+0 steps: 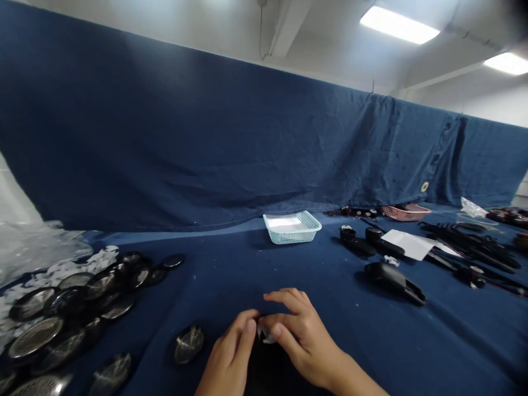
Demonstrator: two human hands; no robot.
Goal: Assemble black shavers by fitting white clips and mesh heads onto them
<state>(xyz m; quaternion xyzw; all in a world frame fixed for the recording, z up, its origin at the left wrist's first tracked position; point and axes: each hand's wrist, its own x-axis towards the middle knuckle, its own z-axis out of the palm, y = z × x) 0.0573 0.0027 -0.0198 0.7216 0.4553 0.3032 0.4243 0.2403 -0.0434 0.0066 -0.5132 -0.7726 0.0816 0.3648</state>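
Low in the middle of the head view, a dark housing [266, 371] is held between my two hands, its lower part running out of the frame. My left hand [231, 355] grips its left side, thumb and fingers closed near the upper end. A small whitish piece [266, 334] shows at that end. My right hand [303, 341] curls over from the right, its thumb and index finger closed at the whitish piece, while another finger is raised. The fingers partly hide where the two parts meet. Left of my hands lies a round black cover [188, 344].
Several round black covers [68, 352] pile up at left beside white small parts [97, 261] and clear plastic bags [37, 250]. A light-blue basket [292, 237] stands ahead. At right lie a black housing shell [394, 280], white paper [408, 243] and a pink basket [406, 213].
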